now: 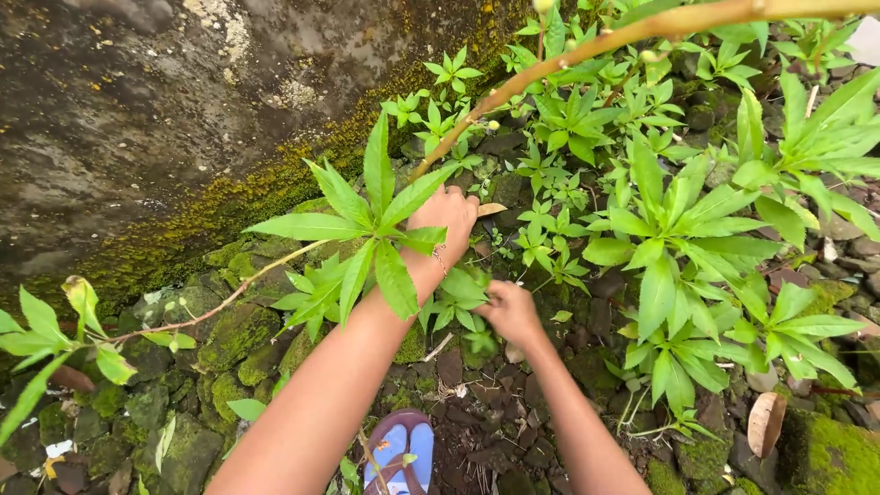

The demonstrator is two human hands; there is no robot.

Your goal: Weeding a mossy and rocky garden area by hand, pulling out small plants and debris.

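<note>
The left hand (446, 213) reaches into the leafy weeds (559, 252) by the mossy wall (183, 211); leaves hide its fingers, so I cannot tell its grip. The right hand (510, 310) is closed around a small green plant (463, 295) low down among the wet stones (495, 403). The stem could snap, leaving roots behind.

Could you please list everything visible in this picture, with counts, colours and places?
wall: one, grey stained concrete, upper left, yellow-green moss along its base
leafy plants: many, bright green, centre and right
long stem: one, yellowish, arching across the top
mossy stones: several, green and dark, lower left
dry leaf: one, brown, lower right
sandal: one, blue sole with maroon strap, bottom centre
left hand: among the leaves at centre, bracelet on the wrist
right hand: low among small plants, fingers hidden
</note>
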